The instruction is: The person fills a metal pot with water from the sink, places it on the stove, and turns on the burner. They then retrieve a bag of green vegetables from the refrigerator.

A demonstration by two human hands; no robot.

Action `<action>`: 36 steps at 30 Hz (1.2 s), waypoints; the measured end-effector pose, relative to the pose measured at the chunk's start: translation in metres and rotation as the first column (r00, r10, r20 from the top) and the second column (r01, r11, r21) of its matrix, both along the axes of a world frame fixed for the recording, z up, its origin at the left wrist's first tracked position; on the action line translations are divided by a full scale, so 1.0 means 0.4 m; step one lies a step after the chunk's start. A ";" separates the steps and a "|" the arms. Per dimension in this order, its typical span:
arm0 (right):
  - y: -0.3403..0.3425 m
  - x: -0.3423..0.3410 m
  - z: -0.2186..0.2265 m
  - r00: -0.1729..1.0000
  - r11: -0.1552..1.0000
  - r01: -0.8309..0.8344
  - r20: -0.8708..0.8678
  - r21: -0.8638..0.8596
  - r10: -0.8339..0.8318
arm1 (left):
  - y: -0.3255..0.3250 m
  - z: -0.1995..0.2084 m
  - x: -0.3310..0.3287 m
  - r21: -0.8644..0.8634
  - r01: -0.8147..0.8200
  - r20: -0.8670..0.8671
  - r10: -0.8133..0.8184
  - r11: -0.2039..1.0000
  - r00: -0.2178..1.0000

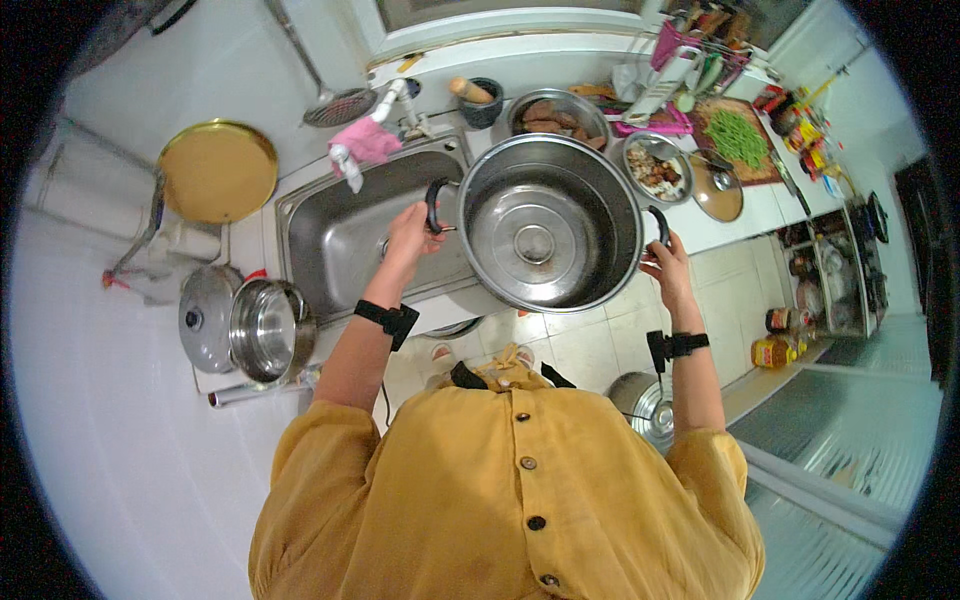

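A large, wide stainless steel pot (600, 215) hangs in front of me, beside the right edge of the sink (335, 245). Its inside faces up and nothing shows in it but a ringed base. My left hand (408, 235) is closed round the black handle on the pot's left. On the opposite side, my right hand (668, 268) grips the other black handle, its fingers partly behind it. Behind the pot stands a metal basin (512, 112) with brown pieces of food. A smaller bowl (687, 180) of mixed food sits to its right.
A pink cloth (368, 140) drapes over the white faucet (398, 100). Left of the sink are an empty steel pot (268, 320) and a lid (207, 310). Chopped greens (737, 137) lie on a cutting board near a knife (790, 185). A metal container (645, 400) stands on the floor.
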State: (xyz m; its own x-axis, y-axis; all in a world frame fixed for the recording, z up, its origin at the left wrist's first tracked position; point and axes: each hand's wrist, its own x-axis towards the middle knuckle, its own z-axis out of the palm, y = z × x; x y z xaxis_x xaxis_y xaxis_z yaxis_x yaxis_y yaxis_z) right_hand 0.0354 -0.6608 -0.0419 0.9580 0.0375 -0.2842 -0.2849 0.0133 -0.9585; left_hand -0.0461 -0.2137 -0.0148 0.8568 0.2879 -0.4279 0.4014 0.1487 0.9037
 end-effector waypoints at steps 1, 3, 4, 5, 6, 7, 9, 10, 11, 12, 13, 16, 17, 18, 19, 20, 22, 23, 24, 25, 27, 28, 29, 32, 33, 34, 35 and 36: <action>-0.009 0.000 -0.014 1.000 1.000 -0.008 0.001 -0.008 0.008 | 0.004 -0.001 -0.002 0.052 0.000 -0.033 0.002 0.999 0.999; -0.027 -0.004 -0.028 1.000 0.990 0.026 0.008 -0.139 -0.025 | 0.008 -0.004 -0.027 0.100 -0.106 0.002 0.106 0.989 0.994; -0.034 -0.001 -0.020 0.999 0.966 0.021 0.041 -0.259 -0.010 | 0.013 -0.006 -0.051 0.083 -0.122 0.073 0.116 0.989 0.991; -0.030 0.009 -0.007 0.994 0.921 0.111 0.046 -0.373 -0.101 | 0.020 -0.005 -0.083 0.077 -0.143 0.109 0.134 0.987 0.985; -0.023 0.003 0.013 0.978 0.916 0.174 0.170 -0.361 -0.119 | 0.025 -0.003 -0.117 0.052 -0.171 0.119 0.164 0.984 0.979; -0.011 -0.004 0.046 0.965 0.859 0.218 0.234 -0.463 -0.119 | 0.037 0.003 -0.156 0.026 -0.190 0.102 0.186 0.981 0.977; 0.040 -0.054 0.120 0.835 0.901 0.228 0.549 -0.369 0.014 | 0.077 0.013 -0.230 0.064 -0.232 0.085 0.226 0.971 0.970; 0.071 -0.093 0.167 0.772 0.888 0.208 0.626 -0.410 0.108 | 0.084 0.016 -0.262 0.073 -0.226 0.086 0.219 0.972 0.972; 0.116 -0.135 0.209 0.787 0.900 0.201 0.611 -0.387 0.087 | 0.099 0.024 -0.300 0.041 -0.272 0.133 0.264 0.961 0.955; 0.170 -0.175 0.245 0.754 0.927 0.147 0.645 -0.346 0.122 | 0.122 0.030 -0.334 0.059 -0.321 0.135 0.311 0.945 0.941; 0.239 -0.216 0.267 0.770 0.943 0.065 0.617 -0.327 0.160 | 0.148 0.033 -0.372 0.068 -0.376 0.190 0.358 0.924 0.914; 0.472 -0.330 0.283 0.749 0.879 -0.353 0.466 -0.321 0.471 | 0.278 0.020 -0.503 0.121 -0.562 0.299 0.510 0.818 0.807; 0.555 -0.360 0.270 0.723 0.802 -0.480 0.359 -0.355 0.591 | 0.336 0.006 -0.557 0.139 -0.613 0.382 0.529 0.778 0.758; 0.641 -0.381 0.251 0.676 0.710 -0.596 0.243 -0.375 0.696 | 0.403 -0.014 -0.613 0.155 -0.700 0.320 0.635 0.697 0.703; 0.730 -0.400 0.222 0.613 0.660 -0.674 0.245 -0.333 0.751 | 0.470 -0.041 -0.671 0.161 -0.770 0.335 0.699 0.618 0.631; 0.816 -0.414 0.191 0.550 0.604 -0.742 0.252 -0.292 0.797 | 0.541 -0.071 -0.728 0.216 -0.828 0.371 0.741 0.517 0.560; 0.958 -0.428 0.134 0.454 0.492 -0.788 0.191 -0.370 0.870 | 0.672 -0.136 -0.838 0.274 -0.899 0.374 0.824 0.340 0.426; 1.032 -0.434 0.104 0.449 0.479 -0.794 0.169 -0.374 0.877 | 0.730 -0.165 -0.883 0.293 -0.917 0.316 0.877 0.272 0.361; 1.104 -0.437 0.077 0.464 0.470 -0.806 0.110 -0.359 0.879 | 0.777 -0.196 -0.904 0.325 -0.922 0.176 0.944 0.212 0.279; 1.174 -0.440 0.051 0.486 0.488 -0.825 0.083 -0.285 0.870 | 0.814 -0.225 -0.918 0.239 -0.929 0.143 0.936 0.284 0.323; 1.296 -0.450 0.005 0.552 0.538 -0.828 -0.065 -0.158 0.831 | 0.872 -0.267 -0.951 0.062 -0.908 -0.050 0.910 0.414 0.412; 1.349 -0.456 -0.014 0.582 0.572 -0.814 -0.138 -0.102 0.802 | 0.895 -0.284 -0.957 -0.041 -0.887 -0.112 0.880 0.460 0.461; 1.389 -0.462 -0.031 0.605 0.609 -0.791 -0.209 -0.048 0.769 | 0.916 -0.298 -0.961 -0.144 -0.850 -0.127 0.842 0.507 0.524; 1.453 -0.470 -0.068 0.613 0.623 -0.781 -0.240 -0.040 0.753 | 0.949 -0.330 -0.951 -0.350 -0.738 -0.057 0.773 0.577 0.631; 1.457 -0.473 -0.078 0.624 0.630 -0.774 -0.236 -0.058 0.745 | 0.950 -0.335 -0.946 -0.342 -0.741 -0.046 0.777 0.578 0.628; 1.457 -0.475 -0.084 0.631 0.635 -0.770 -0.223 -0.066 0.743 | 0.947 -0.335 -0.942 -0.314 -0.750 -0.040 0.781 0.582 0.623; 1.454 -0.476 -0.087 0.642 0.643 -0.762 -0.217 -0.076 0.735 | 0.944 -0.326 -0.940 -0.297 -0.734 -0.011 0.766 0.611 0.642; 1.446 -0.478 -0.087 0.659 0.660 -0.747 -0.215 -0.076 0.721 | 0.935 -0.311 -0.938 -0.308 -0.710 0.030 0.753 0.633 0.658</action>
State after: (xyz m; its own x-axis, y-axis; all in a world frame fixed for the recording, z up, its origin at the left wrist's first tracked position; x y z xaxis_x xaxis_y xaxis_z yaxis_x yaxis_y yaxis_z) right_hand -0.1559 -0.0823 -0.0768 0.5782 0.6555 -0.4858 -0.2814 -0.3987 -0.8729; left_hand -0.4211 0.1605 -0.1391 0.4666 0.7492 -0.4701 -0.0682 0.5604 0.8254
